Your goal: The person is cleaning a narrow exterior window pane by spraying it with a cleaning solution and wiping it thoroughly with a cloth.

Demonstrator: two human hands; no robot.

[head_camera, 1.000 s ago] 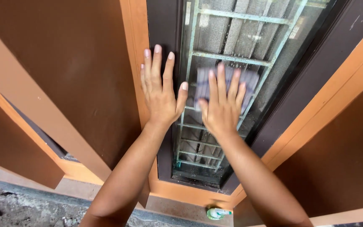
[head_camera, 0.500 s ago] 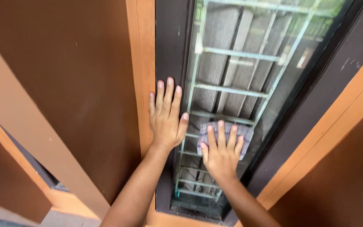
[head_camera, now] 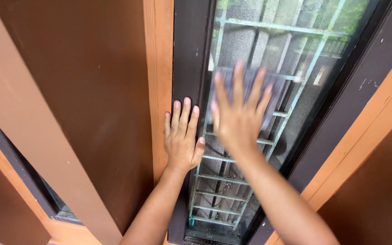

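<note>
A tall narrow glass pane (head_camera: 291, 50) sits in a dark frame (head_camera: 188, 54), with a pale green metal grille behind it. My right hand (head_camera: 237, 113) is pressed flat on a grey checked cloth (head_camera: 273, 93) against the glass, fingers spread and blurred by motion. My left hand (head_camera: 182, 136) lies flat and open on the dark frame at the pane's left edge, fingers together and pointing up. The cloth shows only around my right fingers.
An orange trim strip (head_camera: 159, 68) runs beside the dark frame, with a brown wall panel (head_camera: 78, 90) to its left. More orange trim (head_camera: 364, 131) and brown wall (head_camera: 382, 190) lie to the right. Another dark window edge (head_camera: 32, 181) shows at lower left.
My right hand has slid the cloth up the glass from the lower part of the pane. My left hand stays on the frame. The view has shifted upward, hiding the sill.
</note>
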